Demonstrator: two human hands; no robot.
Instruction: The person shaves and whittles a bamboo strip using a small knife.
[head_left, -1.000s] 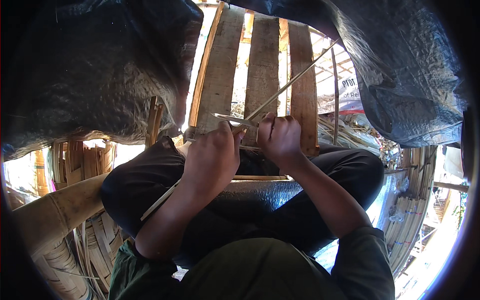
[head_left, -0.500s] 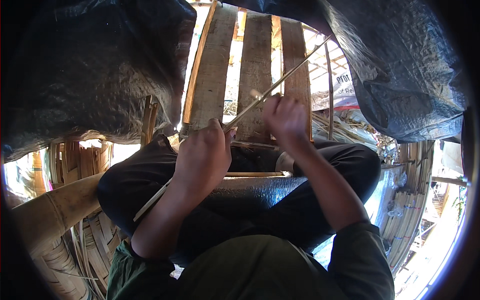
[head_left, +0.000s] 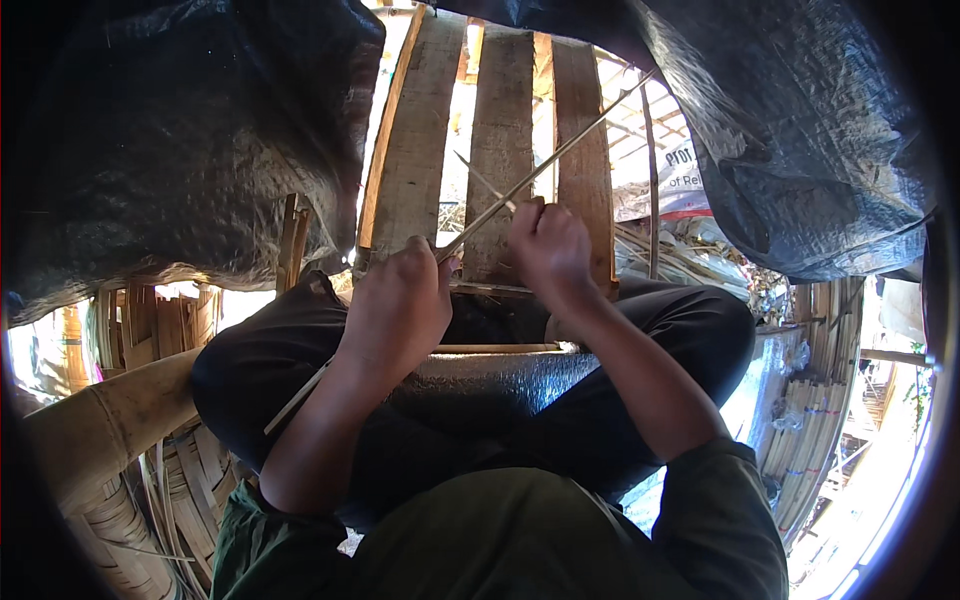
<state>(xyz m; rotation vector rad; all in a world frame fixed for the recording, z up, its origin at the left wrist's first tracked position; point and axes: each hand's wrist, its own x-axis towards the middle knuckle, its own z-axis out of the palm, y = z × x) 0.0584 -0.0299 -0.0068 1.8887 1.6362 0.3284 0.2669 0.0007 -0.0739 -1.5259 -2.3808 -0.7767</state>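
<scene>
Three planks [head_left: 502,120]: weathered wooden boards side by side, bright gaps between them, their near end by the person's crossed legs [head_left: 255,360].
Left hand [head_left: 400,310]: at the planks' near left corner, fingers curled around the bamboo strip.
Bamboo strip [head_left: 575,139]: thin and pale, slanting from the left fist across the planks and past their right edge.
Right hand [head_left: 551,250]: above the planks' near right part, fist closed around the knife, hiding its handle.
Knife [head_left: 478,172]: over the planks, tip toward their far left, meeting the strip's line beside the right fist; whether blade and strip touch cannot be told.
Dark tarpaulins [head_left: 200,150]: hanging left and right of the planks.
Bamboo pole [head_left: 110,415]: thick, left of the planks and nearer.
Strip bundles [head_left: 808,430]: right of the planks and nearer.
</scene>
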